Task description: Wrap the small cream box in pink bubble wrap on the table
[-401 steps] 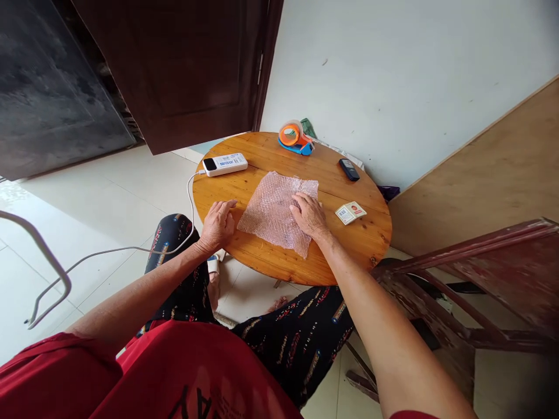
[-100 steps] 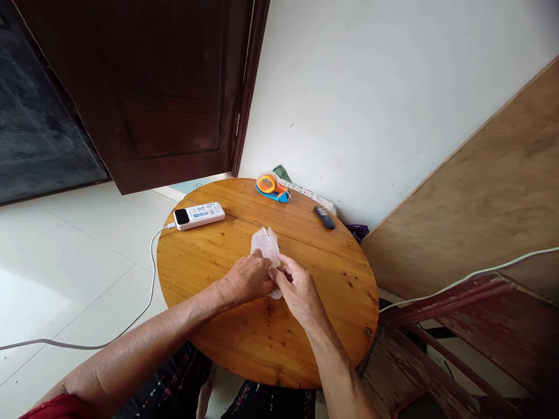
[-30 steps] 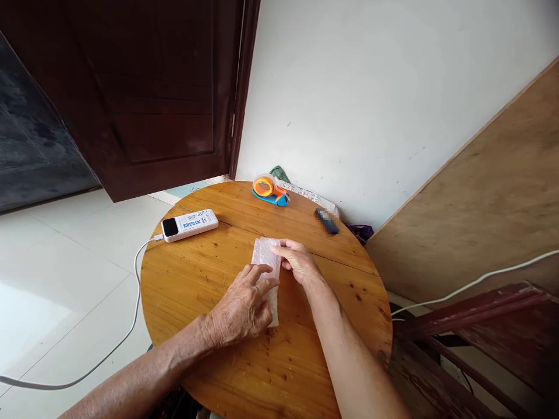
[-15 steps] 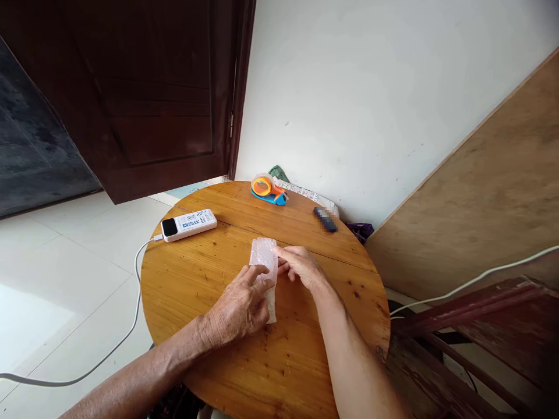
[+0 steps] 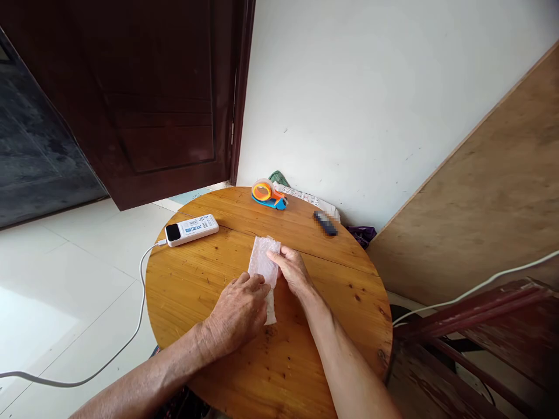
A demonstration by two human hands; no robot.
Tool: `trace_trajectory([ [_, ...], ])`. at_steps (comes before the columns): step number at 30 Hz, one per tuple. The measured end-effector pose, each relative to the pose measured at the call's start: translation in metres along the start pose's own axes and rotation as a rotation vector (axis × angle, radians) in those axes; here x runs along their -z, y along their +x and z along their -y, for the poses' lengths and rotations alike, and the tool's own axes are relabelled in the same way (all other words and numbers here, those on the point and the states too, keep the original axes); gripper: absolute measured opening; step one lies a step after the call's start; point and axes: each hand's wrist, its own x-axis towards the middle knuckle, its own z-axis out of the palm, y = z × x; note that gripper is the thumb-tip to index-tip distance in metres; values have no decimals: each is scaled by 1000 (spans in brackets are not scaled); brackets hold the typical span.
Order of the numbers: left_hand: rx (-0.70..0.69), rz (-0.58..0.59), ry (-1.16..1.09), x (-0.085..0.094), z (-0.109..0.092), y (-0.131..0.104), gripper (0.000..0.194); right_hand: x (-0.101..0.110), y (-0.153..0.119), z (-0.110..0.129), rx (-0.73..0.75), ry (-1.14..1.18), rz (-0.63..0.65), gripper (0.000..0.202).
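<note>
A pale, translucent wrapped packet point(image 5: 263, 256), which looks like bubble wrap, is at the middle of the round wooden table. My right hand point(image 5: 292, 269) grips its right edge, thumb on top and the other fingers beneath. My left hand point(image 5: 244, 305) is closed over the lower part of the packet, fingers curled on the wrap. A loose end of the wrap point(image 5: 271, 308) shows below the left fingers, towards me. What is inside the packet cannot be made out.
On the wooden table point(image 5: 183, 302), a white device point(image 5: 192, 230) with a cable lies at the left. An orange and blue tape dispenser point(image 5: 269, 194) stands at the back, and a dark blurred object point(image 5: 325, 223) lies at the back right. A wall rises behind.
My right thumb has moved left onto the packet, and the hand now grips its edge. My left fingers have curled in and sit slightly lower. The packet's top has shifted a little right.
</note>
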Motion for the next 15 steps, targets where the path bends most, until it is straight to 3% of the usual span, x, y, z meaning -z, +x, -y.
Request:
trace_trajectory([
  [8,-12,-61,-151,-11,8,2,32,-7,-3,17,26,72,69,32],
  [15,81,-199,-206,-21,12,-3,35,-6,-30,34,155,-65,155,19],
])
